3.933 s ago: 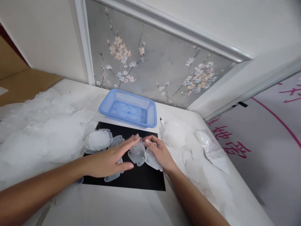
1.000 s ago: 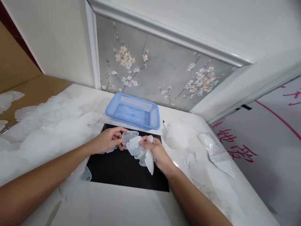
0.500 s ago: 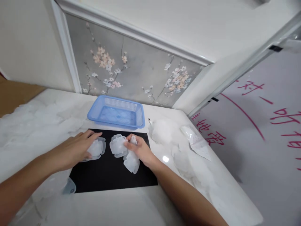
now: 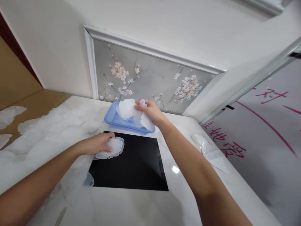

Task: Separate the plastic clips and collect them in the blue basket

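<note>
My right hand (image 4: 151,110) is raised over the blue plastic basket (image 4: 109,121), its fingers closed on translucent white silicone lids. One lid (image 4: 127,108) spreads to the left of the fingers and another (image 4: 147,121) hangs below them. A pale rounded tip shows by the fingertips; I cannot make out what it is. My left hand (image 4: 102,143) grips the left side of a small stack of clear tabbed silicone lids (image 4: 117,147) at the upper left of the black mat (image 4: 134,166). Part of the stack is hidden under the fingers.
Many more translucent lids (image 4: 63,128) are heaped along the left of the marble table. A bluish clear tab (image 4: 89,180) sticks out at the mat's lower left corner. Clear plastic packaging (image 4: 209,150) lies to the right. A whiteboard (image 4: 258,163) stands along the right edge, a wall behind.
My right hand has moved forward from above the black mat to over the blue basket, carrying the lids. My left hand stays at its stack. The camera view has shifted.
</note>
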The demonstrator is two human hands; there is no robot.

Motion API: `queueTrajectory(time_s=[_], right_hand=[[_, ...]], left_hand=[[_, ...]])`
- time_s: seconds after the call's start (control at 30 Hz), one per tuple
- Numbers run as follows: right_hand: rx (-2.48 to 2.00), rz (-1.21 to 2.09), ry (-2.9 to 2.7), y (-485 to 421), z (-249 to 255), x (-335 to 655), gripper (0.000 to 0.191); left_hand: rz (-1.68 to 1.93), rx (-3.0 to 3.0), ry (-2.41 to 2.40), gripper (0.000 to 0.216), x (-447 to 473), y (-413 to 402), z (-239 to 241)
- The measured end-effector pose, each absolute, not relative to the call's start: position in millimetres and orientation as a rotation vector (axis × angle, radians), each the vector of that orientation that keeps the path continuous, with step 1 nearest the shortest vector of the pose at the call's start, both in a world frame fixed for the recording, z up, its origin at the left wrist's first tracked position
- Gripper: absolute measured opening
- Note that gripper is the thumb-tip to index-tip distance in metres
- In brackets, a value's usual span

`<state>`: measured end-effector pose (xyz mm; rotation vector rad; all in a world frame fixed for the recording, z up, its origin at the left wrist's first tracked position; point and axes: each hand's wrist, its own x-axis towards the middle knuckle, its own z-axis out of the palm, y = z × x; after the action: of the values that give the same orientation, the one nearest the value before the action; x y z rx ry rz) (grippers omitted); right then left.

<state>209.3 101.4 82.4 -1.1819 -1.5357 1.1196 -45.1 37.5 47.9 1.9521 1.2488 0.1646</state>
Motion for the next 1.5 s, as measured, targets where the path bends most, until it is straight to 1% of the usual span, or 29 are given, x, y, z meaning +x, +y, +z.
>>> queueTrajectory(time_s=[0.07, 0.13, 0.17, 0.2, 0.27, 0.3, 0.33, 0.4, 0.47, 0.5, 0.57, 0.67, 0.77, 0.83, 0.9, 0.97, 1.07, 1.17, 1.2, 1.23, 1.3, 1.37, 1.43, 1.5], right_hand=[[-1.406, 0.936, -1.776, 130.0, 81.5, 211.9, 0.041], [-1.503, 0.742, -1.890, 141.8, 76.1, 214.3, 0.049], [-1.509, 0.679, -1.908, 139.9, 72.4, 214.7, 0.047], [-1.486, 0.635, -1.907, 132.7, 68.1, 214.2, 0.039], [-1.412, 0.583, -1.900, 105.3, 57.1, 210.8, 0.017], [-1.343, 0.573, -1.890, 87.2, 50.2, 208.5, 0.014], [-1.265, 0.650, -1.904, 68.0, 42.2, 206.1, 0.019], [-1.154, 0.983, -1.936, 31.5, 23.7, 202.5, 0.021], [-1.141, 1.291, -1.808, 3.9, 4.4, 201.2, 0.031], [-1.154, 1.405, -1.686, -5.4, -4.4, 201.7, 0.033], [-1.176, 1.511, -1.476, -15.8, -17.6, 204.5, 0.032], [-1.170, 1.499, -1.316, -18.8, -24.8, 211.6, 0.032], [-1.187, 1.510, -1.172, -18.3, -22.0, 220.0, 0.037], [-1.205, 1.539, -1.071, -18.2, -19.2, 225.6, 0.040], [-1.203, 1.579, -0.998, -17.6, -17.4, 230.7, 0.040], [-1.190, 1.615, -0.953, -16.3, -16.6, 234.6, 0.039], [-1.170, 1.651, -0.899, -14.3, -16.2, 237.2, 0.037], [-1.128, 1.701, -0.868, -14.1, -16.1, 236.4, 0.035], [-1.111, 1.717, -0.863, -14.4, -16.2, 235.8, 0.034], [-1.095, 1.728, -0.859, -14.7, -16.4, 235.1, 0.034], [-1.072, 1.750, -0.844, -15.3, -16.8, 234.1, 0.033], [-1.068, 1.776, -0.820, -15.5, -17.0, 233.6, 0.034], [-1.074, 1.789, -0.793, -15.4, -16.8, 233.7, 0.036], [-1.079, 1.790, -0.773, -15.2, -16.6, 234.0, 0.039]], left_hand=[[0.241, 1.931, 1.183, 0.022, -42.3, 35.0, 45.3], [0.285, 1.894, 1.134, 0.021, -38.5, 32.5, 38.5], [0.309, 1.868, 1.111, 0.021, -36.3, 31.3, 33.8], [0.336, 1.841, 1.094, 0.021, -34.0, 30.2, 28.7], [0.390, 1.790, 1.076, 0.022, -29.1, 28.4, 18.8], [0.416, 1.767, 1.070, 0.023, -26.8, 27.6, 14.7], [0.436, 1.748, 1.062, 0.024, -24.6, 26.8, 11.4], [0.468, 1.717, 1.042, 0.027, -20.9, 25.3, 7.4], [0.484, 1.741, 1.042, 0.029, -17.9, 24.0, 5.9], [0.483, 1.782, 1.061, 0.030, -16.6, 23.5, 5.7], [0.476, 1.903, 1.118, 0.031, -13.8, 23.2, 5.8], [0.573, 2.115, 1.195, 0.027, -9.6, 24.0, 8.2], [0.849, 2.226, 1.267, 0.023, -7.8, 23.3, 14.7], [0.973, 2.186, 1.328, 0.022, -8.5, 20.9, 19.9], [0.975, 2.072, 1.380, 0.021, -10.1, 18.4, 23.2], [0.900, 1.874, 1.360, 0.022, -11.9, 18.0, 23.2], [0.816, 1.592, 1.170, 0.019, -14.4, 22.2, 17.4], [0.837, 1.506, 1.046, 0.016, -16.5, 26.8, 10.0], [0.838, 1.490, 1.036, 0.019, -16.9, 27.3, 8.0], [0.826, 1.468, 1.032, 0.027, -17.0, 27.2, 6.5], [0.793, 1.414, 1.010, 0.050, -16.5, 25.3, 5.1], [0.766, 1.356, 0.981, 0.064, -15.2, 22.9, 5.3], [0.761, 1.293, 0.979, 0.069, -13.7, 21.3, 6.7], [0.756, 1.207, 0.995, 0.069, -12.6, 21.0, 9.0]])
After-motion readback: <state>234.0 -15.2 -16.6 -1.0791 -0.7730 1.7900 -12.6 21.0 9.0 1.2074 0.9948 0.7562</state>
